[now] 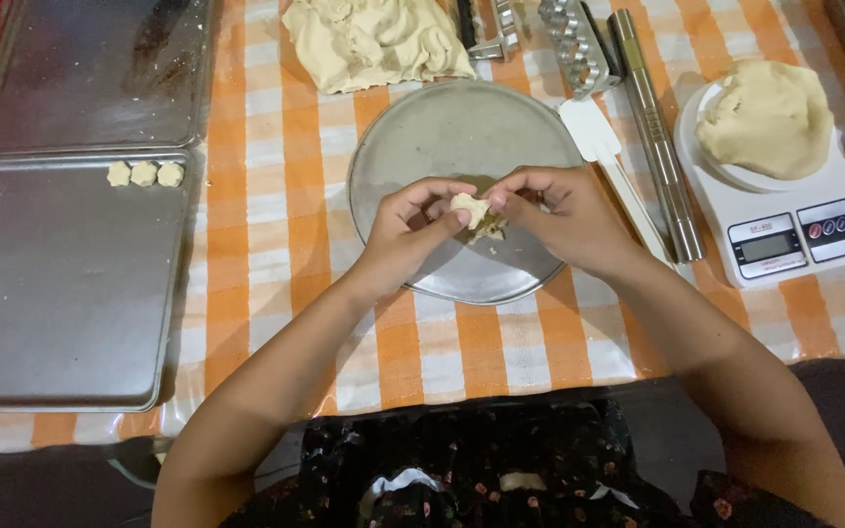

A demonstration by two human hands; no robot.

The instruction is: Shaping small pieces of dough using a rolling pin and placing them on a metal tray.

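Trays (61, 293) are sitting left, three little cookies (144, 174) lining up far on one. Over the round plate (413, 137) we're pinching a small dough piece (469, 209), left hand (408, 230) and right hand (564, 215) both closing on it, probably catching crumbs. Fingers are hiding its shape.

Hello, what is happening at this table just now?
A person pinches a small lump of pale dough between left hand and right hand, above a round grey metal plate. Three small shaped dough pieces sit on a rectangular metal baking tray. More dough rests on a white kitchen scale.
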